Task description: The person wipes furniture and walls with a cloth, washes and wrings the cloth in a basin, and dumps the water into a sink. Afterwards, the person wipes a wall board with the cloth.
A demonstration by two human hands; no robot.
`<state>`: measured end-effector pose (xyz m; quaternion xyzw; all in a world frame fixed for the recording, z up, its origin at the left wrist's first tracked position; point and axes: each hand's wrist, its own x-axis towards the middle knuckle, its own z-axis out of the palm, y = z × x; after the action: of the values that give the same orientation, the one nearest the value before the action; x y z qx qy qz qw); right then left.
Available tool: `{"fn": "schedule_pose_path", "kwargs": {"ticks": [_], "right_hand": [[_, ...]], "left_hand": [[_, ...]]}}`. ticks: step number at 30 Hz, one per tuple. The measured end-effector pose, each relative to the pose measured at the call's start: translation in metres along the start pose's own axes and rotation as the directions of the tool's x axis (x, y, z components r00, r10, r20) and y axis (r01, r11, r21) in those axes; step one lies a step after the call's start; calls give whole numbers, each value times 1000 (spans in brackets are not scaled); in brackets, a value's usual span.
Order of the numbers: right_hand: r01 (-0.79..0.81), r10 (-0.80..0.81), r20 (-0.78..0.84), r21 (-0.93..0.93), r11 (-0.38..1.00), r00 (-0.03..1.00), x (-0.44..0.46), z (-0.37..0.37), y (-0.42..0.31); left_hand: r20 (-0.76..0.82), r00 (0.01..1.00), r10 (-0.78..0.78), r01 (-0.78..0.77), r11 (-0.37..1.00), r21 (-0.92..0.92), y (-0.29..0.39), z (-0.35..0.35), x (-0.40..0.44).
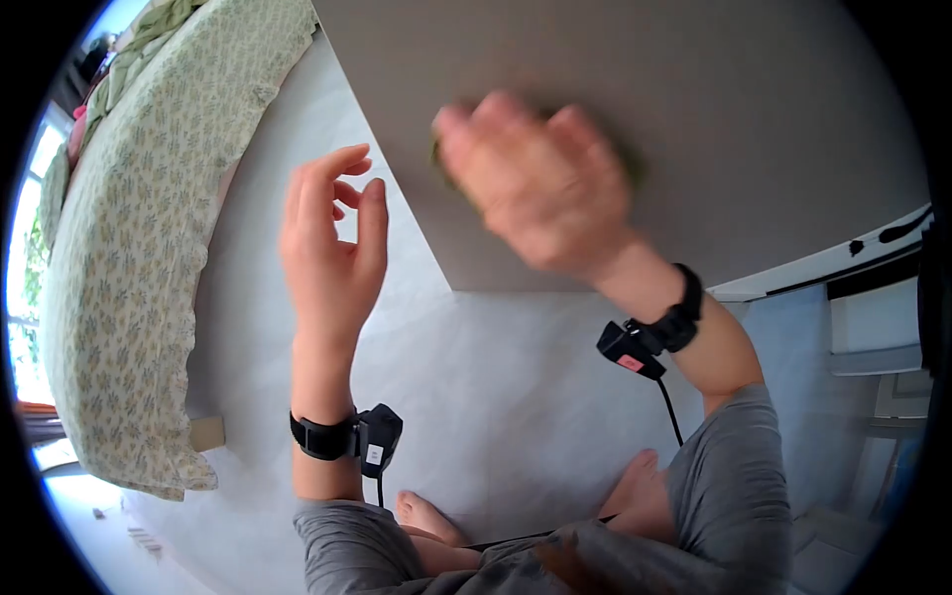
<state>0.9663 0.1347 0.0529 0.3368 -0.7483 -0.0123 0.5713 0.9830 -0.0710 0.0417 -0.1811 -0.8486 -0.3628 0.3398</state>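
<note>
My right hand (545,188) lies with its back toward me over a green cloth (636,167), pressing it against the grey-brown panel (754,109). Motion smears the fingers, and most of the cloth is hidden under the palm, so only its edges show. To the left of the panel's edge, my left hand (332,228) is raised over the floor with nothing in it. Its fingers are loosely bent and the thumb stands apart from them. Each wrist carries a black strap with a small device and a cable.
A bed with a floral cover (159,228) runs along the left side, near a bright window (30,248). Pale flooring (496,397) stretches beneath me, with my bare feet on it. At the right stand white cabinet fronts (878,322).
</note>
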Motion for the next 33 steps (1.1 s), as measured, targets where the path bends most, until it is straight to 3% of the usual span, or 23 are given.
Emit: {"fn": "schedule_pose_path", "kwargs": {"ticks": [4, 7, 9, 10, 12, 13, 14, 16, 17, 19, 20, 24, 26, 32, 33], "right_hand": [[169, -163, 61, -125, 978, 985, -68, 59, -70], [196, -193, 176, -3, 981, 965, -135, 93, -120], [377, -367, 450, 71, 924, 814, -159, 98, -138], [378, -367, 439, 67, 924, 820, -171, 98, -144], [506, -448, 608, 87, 858, 655, -189, 88, -145], [516, -455, 610, 88, 852, 649, -191, 82, -141], [516, -454, 607, 82, 853, 653, -194, 82, -137], [252, -301, 467, 166, 953, 832, -188, 76, -123], [282, -290, 356, 74, 956, 888, -183, 66, -107], [134, -220, 282, 294, 946, 934, -155, 43, -64], [110, -190, 272, 283, 953, 943, -133, 20, -40], [65, -86, 139, 150, 987, 987, -68, -46, 54], [33, -47, -142, -101, 994, 989, -35, -56, 61], [-106, 106, -19, -25, 994, 994, -38, -5, 0], [-50, 50, 1, -40, 998, 999, -53, 11, -18]], "left_hand": [[26, 1000, -4, 4, 1000, 31, -4, 6, -10], [54, 998, -39, 39, 999, 3, -1, 10, -22], [102, 991, -84, 85, 996, -5, -2, 11, -37], [136, 986, -99, 103, 995, -19, -2, 10, -45], [223, 953, -204, 222, 973, -61, 4, 2, -62], [240, 936, -257, 282, 956, -77, 5, -2, -71], [259, 915, -311, 343, 935, -91, 5, -4, -81], [273, 896, -350, 386, 918, -89, 4, -4, -95], [245, 896, -369, 403, 909, -106, 2, -1, -103], [204, 870, -448, 480, 864, -151, 4, 4, -118], [207, 860, -466, 498, 854, -149, 5, 9, -123], [153, 838, -524, 544, 821, -173, -8, 29, -133], [86, 814, -574, 578, 787, -215, -18, 35, -137], [91, 740, -666, 662, 699, -271, -32, 46, -137], [94, 738, -668, 664, 694, -278, -32, 48, -140]]}}
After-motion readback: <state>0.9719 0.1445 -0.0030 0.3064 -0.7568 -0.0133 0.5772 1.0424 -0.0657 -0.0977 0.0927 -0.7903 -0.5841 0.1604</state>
